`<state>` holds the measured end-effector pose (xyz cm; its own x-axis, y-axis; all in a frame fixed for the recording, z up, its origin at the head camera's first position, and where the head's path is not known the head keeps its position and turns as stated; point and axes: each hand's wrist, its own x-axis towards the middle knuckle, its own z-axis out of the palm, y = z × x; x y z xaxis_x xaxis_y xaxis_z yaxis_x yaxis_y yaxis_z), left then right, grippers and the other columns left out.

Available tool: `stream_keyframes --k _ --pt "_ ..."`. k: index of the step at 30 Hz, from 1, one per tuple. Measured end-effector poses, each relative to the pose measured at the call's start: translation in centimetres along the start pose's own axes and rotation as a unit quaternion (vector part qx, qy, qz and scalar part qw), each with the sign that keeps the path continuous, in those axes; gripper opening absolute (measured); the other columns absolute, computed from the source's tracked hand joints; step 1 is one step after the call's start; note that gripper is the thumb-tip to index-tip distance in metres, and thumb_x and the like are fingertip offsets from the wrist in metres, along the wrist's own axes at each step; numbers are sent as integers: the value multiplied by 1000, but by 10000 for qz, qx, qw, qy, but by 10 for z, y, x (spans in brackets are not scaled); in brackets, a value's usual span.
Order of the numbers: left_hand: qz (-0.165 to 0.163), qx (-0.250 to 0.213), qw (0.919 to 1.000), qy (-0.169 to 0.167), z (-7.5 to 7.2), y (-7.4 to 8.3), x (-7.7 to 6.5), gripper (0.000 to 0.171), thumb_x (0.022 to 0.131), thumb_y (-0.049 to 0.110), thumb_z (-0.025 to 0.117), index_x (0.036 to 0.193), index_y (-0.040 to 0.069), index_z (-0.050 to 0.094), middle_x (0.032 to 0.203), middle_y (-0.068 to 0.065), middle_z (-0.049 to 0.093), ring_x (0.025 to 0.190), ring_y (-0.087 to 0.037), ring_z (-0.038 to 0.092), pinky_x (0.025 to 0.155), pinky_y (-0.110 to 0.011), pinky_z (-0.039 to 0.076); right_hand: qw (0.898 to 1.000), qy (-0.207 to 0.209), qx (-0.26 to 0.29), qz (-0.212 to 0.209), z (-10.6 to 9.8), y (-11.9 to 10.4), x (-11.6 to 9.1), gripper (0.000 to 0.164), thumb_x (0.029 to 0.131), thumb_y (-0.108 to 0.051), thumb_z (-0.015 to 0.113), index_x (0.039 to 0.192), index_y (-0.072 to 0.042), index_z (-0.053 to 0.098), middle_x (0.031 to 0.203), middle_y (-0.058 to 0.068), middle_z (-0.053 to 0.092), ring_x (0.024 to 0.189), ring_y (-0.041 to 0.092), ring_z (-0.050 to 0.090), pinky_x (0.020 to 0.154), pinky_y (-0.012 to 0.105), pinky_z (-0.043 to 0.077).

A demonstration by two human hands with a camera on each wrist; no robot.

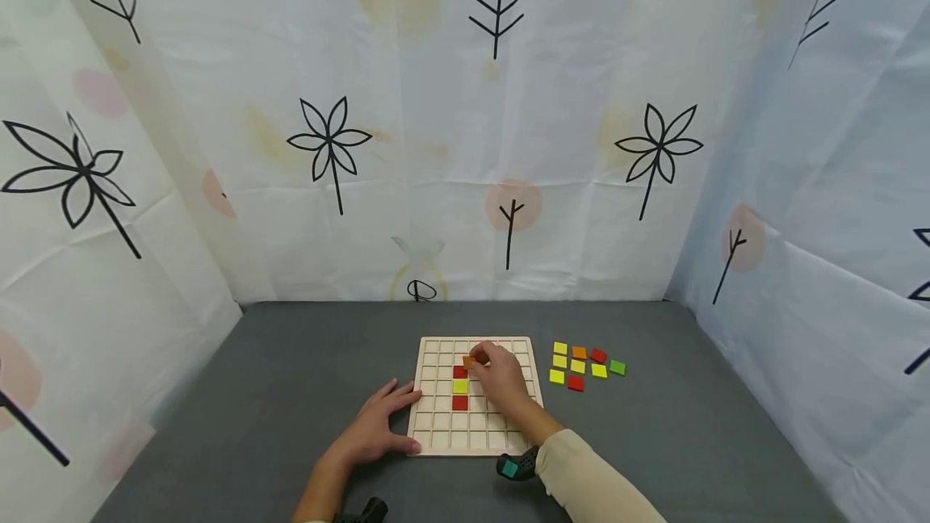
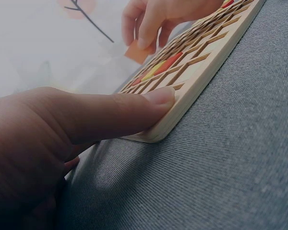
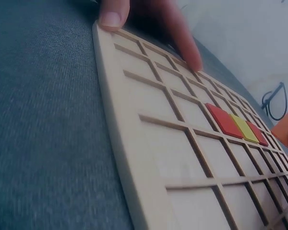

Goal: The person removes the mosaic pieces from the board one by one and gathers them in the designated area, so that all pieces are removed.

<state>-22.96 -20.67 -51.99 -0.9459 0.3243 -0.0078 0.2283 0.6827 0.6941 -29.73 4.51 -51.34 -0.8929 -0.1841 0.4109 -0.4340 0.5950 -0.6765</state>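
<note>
My right hand (image 1: pixel 501 378) pinches a small square orange tile (image 1: pixel 467 361) between thumb and fingers, over the upper middle of a pale wooden grid board (image 1: pixel 436 428). In the left wrist view the orange tile (image 2: pixel 136 52) is tilted above the board. Just below it, one column of cells holds a red tile (image 1: pixel 459 372), a yellow tile (image 1: pixel 460 386) and another red tile (image 1: pixel 460 403). My left hand (image 1: pixel 369 428) rests on the board's left side, fingers spread along the edge. Its thumb (image 2: pixel 156 98) presses the near left corner.
Right of the board, loose tiles lie on the grey table (image 1: pixel 291 370): several yellow ones (image 1: pixel 559 361), an orange one (image 1: pixel 579 352), two red ones (image 1: pixel 576 383) and a green one (image 1: pixel 617 367). A patterned white curtain (image 1: pixel 421 103) surrounds the table at the back and sides.
</note>
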Motion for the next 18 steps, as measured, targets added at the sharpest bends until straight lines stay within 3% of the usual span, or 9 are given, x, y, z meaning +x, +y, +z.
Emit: stream_keyframes --k 11,18 --pt "21 7 10000 4 0 0 0 86 66 42 87 141 16 55 151 -5 41 143 -40 18 102 -68 21 9967 352 705 -176 -30 13 -12 10 90 -4 68 98 -9 67 84 -1 65 74 12 59 67 28 51" --pt "-3 12 10000 14 1 -1 0 86 65 43 87 141 17 55 151 -5 41 143 -40 19 101 -68 22 9961 640 605 -30 -48 25 -23 13 87 -1 69 96 -11 69 84 -5 65 74 12 60 67 28 51"
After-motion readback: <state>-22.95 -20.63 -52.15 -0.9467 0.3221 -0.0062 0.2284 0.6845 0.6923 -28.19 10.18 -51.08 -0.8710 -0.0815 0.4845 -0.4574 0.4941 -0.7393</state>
